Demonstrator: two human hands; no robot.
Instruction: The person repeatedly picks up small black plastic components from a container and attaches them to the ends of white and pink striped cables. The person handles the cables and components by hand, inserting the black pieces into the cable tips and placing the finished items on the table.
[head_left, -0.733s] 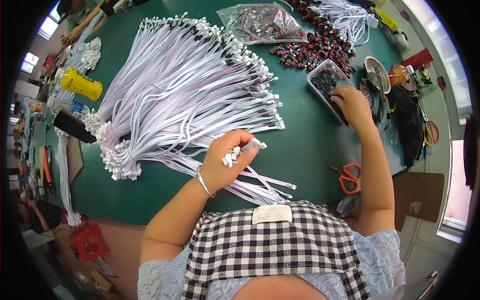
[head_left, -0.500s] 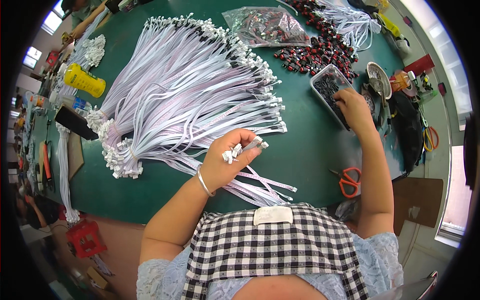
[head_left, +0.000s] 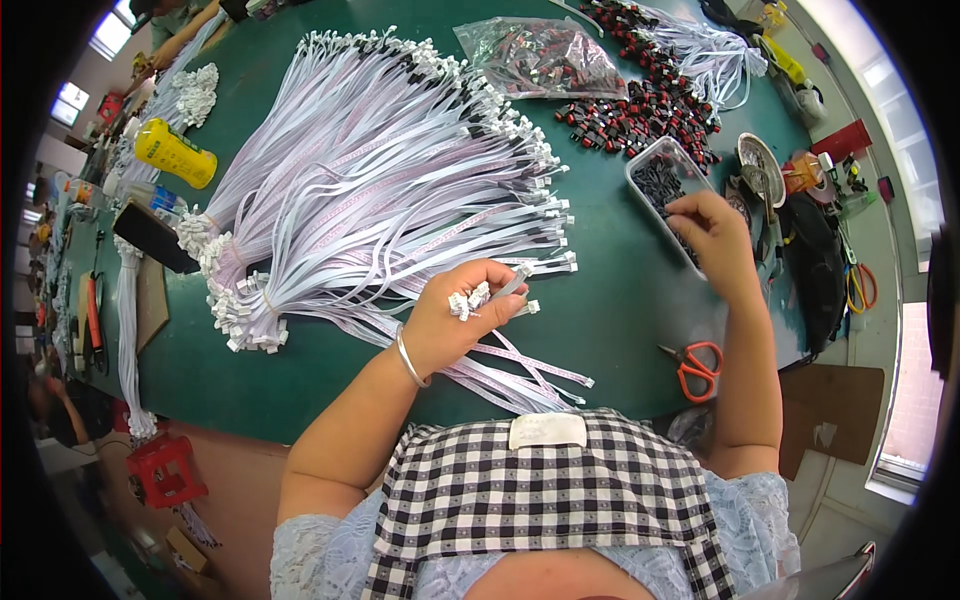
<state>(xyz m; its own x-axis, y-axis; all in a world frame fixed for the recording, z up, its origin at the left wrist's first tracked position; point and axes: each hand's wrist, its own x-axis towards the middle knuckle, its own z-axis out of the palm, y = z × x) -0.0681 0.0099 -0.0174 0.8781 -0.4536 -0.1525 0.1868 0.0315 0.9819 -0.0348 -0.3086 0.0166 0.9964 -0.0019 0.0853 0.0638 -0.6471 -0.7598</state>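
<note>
My left hand (head_left: 447,322), with a bangle at its wrist, is closed around a few flat white ribbon cables (head_left: 507,290). Their white connectors (head_left: 470,300) poke out between thumb and fingers. Over the near wall of a clear plastic tray (head_left: 640,152), my right hand (head_left: 722,245) is bent with thumb and fingertips pinched together. Whatever they hold is too small or hidden to make out. Small black tube-like pieces (head_left: 660,182) lie in the tray. Left of my hands spreads a big fan of white ribbon cables (head_left: 350,170), many ending in black sleeves and white connectors.
Orange-handled scissors (head_left: 697,372) lie near the table's front edge. Beyond the tray are a heap of red-and-black parts (head_left: 640,118) and a clear bag (head_left: 540,60) of similar parts. A yellow bottle (head_left: 175,153) and dark box (head_left: 152,235) stand left. A metal bowl (head_left: 760,170) is at right.
My right hand has drawn back slightly toward me, from inside the tray to its near edge. The left hand still grips the cables, their connector ends shifted a little.
</note>
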